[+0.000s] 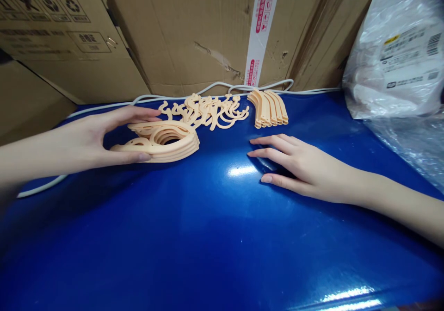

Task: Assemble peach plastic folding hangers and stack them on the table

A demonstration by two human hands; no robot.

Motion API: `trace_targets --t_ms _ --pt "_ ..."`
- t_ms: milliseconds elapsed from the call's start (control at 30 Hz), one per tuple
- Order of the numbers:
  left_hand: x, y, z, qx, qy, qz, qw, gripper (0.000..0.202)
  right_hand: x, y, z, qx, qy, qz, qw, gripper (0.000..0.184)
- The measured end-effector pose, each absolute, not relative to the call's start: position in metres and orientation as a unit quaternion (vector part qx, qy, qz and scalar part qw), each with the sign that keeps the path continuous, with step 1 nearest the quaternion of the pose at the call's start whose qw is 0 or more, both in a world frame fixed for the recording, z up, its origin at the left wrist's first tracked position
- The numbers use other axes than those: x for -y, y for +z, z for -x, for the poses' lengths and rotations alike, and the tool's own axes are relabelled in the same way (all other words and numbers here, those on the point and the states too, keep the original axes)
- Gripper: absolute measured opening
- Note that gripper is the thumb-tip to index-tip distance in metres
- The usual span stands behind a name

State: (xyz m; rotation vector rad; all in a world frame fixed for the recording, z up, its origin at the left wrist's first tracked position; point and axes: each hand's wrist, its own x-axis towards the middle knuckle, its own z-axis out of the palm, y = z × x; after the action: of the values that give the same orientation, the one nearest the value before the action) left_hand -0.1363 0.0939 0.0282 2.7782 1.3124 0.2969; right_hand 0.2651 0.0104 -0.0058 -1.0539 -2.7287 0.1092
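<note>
My left hand [100,137] is closed around the left end of a stack of cream-coloured curved pieces [173,152], thumb on the near side and fingers on the far side. Each piece has a large oval opening, and several lie one on another. My right hand [294,165] hovers over or rests on the blue surface with its fingers apart and nothing in them. Just behind the stack is a loose heap of small cream hook-shaped pieces [211,109]. Beyond my right fingertips stands a row of curved cream tube-like pieces [268,108].
A blue glossy tabletop [194,237] lies under everything. Cardboard boxes [183,33] form a wall at the back, with a white cable [215,86] running along their base. A clear plastic bag [395,56] with a printed label sits at the back right.
</note>
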Motion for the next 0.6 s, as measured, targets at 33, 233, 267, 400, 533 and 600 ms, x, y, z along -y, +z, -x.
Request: trace_targets --t_ms 33,233,267,400,533,600 --pt "-0.094 0.029 0.136 -0.422 0.095 -0.901 0.025 0.081 -0.01 -0.006 -0.265 0.927 0.037 0.359 0.107 0.047" --pt "-0.099 0.027 0.148 -0.392 0.078 -0.916 -0.012 0.09 -0.01 -0.005 -0.264 0.926 0.037 0.361 0.104 0.047" --pt "-0.1 0.025 0.152 -0.392 0.077 -0.916 -0.018 0.092 -0.009 -0.005 -0.264 0.926 0.035 0.361 0.103 0.047" --pt "-0.104 0.023 0.163 -0.43 0.066 -0.9 0.003 0.1 -0.01 -0.005 -0.265 0.927 0.028 0.36 0.098 0.048" --pt "-0.096 0.03 0.159 -0.529 0.042 -0.844 0.083 0.113 -0.01 -0.005 -0.265 0.929 0.021 0.357 0.101 0.047" --pt "-0.092 0.034 0.154 -0.553 0.034 -0.826 0.103 0.114 -0.009 -0.005 -0.265 0.929 0.021 0.356 0.1 0.047"
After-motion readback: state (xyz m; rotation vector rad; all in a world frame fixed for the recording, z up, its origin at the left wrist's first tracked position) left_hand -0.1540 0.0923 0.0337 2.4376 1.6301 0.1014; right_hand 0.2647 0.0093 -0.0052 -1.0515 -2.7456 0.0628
